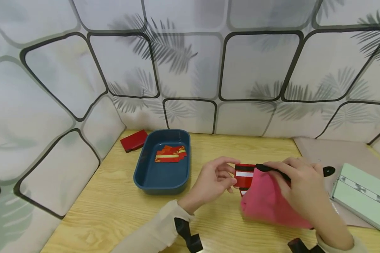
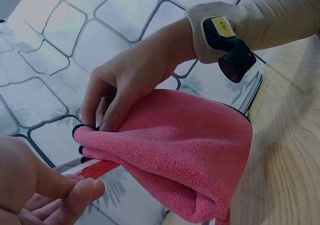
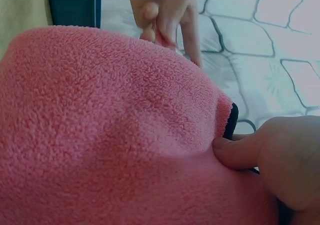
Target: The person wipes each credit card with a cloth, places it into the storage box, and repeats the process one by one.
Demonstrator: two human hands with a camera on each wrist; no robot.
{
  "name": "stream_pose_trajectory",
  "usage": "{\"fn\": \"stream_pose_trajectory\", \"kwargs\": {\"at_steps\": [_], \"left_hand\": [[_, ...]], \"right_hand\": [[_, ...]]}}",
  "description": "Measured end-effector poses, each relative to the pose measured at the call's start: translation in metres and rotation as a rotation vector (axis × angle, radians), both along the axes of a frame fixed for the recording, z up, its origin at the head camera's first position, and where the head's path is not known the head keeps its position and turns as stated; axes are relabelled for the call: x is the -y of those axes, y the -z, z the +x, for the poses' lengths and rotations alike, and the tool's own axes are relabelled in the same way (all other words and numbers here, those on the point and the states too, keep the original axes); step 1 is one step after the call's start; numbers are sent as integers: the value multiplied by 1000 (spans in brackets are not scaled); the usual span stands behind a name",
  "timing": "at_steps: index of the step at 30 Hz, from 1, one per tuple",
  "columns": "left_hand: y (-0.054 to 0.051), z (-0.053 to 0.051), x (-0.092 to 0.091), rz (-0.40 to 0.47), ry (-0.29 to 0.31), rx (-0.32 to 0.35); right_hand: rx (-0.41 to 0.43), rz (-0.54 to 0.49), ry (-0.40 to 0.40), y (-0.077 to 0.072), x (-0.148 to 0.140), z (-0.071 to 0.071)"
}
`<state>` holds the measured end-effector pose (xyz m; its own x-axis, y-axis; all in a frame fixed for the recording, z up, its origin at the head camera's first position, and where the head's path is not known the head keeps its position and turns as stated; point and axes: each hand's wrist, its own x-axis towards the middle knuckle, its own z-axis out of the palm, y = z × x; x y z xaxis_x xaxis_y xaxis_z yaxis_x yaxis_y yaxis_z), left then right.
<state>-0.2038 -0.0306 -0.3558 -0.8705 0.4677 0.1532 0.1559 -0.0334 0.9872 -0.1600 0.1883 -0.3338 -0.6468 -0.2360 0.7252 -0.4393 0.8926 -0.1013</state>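
Note:
A pink fleecy cloth (image 1: pixel 269 203) with a black edge hangs from my right hand (image 1: pixel 299 182), whose fingers and thumb pinch its top edge. My left hand (image 1: pixel 213 181) pinches the left side of a red card with a white and a black stripe (image 1: pixel 244 174). The card's right part is hidden by the cloth, and part of another red card shows below it. In the left wrist view, the cloth (image 2: pixel 185 140) lies folded over the card (image 2: pixel 97 169). The right wrist view shows mostly cloth (image 3: pixel 115 120), with the left fingers beyond it.
A blue tray (image 1: pixel 161 179) with several red and gold cards (image 1: pixel 171 154) stands left of the hands. Behind its left corner lies a dark red case (image 1: pixel 134 140). At the right, a light green box (image 1: pixel 364 196) rests on a greyish board (image 1: pixel 329 154).

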Motion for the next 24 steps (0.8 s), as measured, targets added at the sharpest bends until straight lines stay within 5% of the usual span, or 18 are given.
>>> {"fn": "stream_pose_trajectory", "kwargs": {"at_steps": [8, 16, 24], "left_hand": [[-3, -1, 4, 53, -8, -17], [-3, -3, 4, 87, -29, -18], [-7, -6, 8, 52, -106, -3]], "right_hand": [[-101, 13, 0, -5, -14, -3], [0, 56, 105, -10, -29, 1], [-86, 33, -43, -20, -30, 6]]}}
